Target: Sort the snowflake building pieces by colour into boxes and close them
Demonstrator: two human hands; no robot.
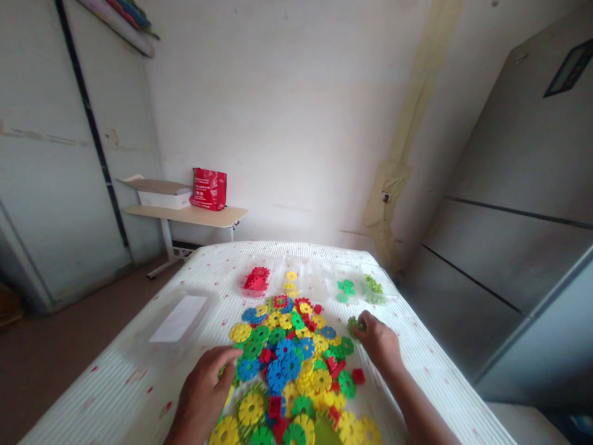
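My right hand [380, 341] pinches an olive-green toothed piece [353, 326] just right of the pile. My left hand [204, 392] hovers at the pile's left edge, thumb and forefinger a little apart, and no piece shows between them. Nearest to it are a blue notched disc [249, 369] and a green notched disc [252, 348]. The pile mixes yellow, blue and green discs with small red blocks, such as a red block [275, 406] low in the middle. Whether the left fingertips touch the pile I cannot tell.
Along the far side stand clear containers with red pieces [257, 279], yellow discs [291, 283], green pieces [345, 289] and light-green pieces [373, 285]. A clear tray with white paper [180, 318] lies left. Behind, a side table [204, 216] bears a red bag [208, 189].
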